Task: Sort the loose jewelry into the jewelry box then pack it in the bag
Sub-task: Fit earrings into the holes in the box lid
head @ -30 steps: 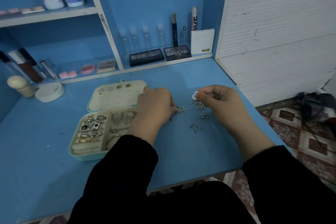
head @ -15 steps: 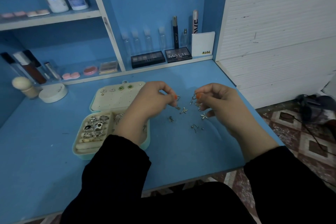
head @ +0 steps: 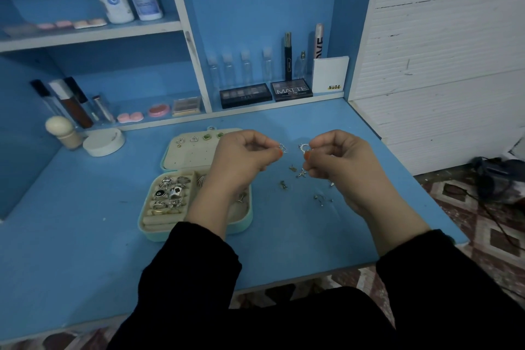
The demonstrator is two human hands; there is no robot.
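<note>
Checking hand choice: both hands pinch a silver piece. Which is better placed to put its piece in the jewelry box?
Probably left: the left hand hangs over the edge of the jewelry box; the right hand is farther off, above loose pieces.

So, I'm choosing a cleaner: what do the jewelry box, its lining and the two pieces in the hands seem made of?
Jewelry box: mint shell, smooth, faint sheen, likely plastic. Lining: cream, matte, soft-looking, perhaps velvety fabric. The left hand pinches a small piece, the right hand a ring-shaped piece: both silvery, glinting, so metal; alloy unclear.
</note>
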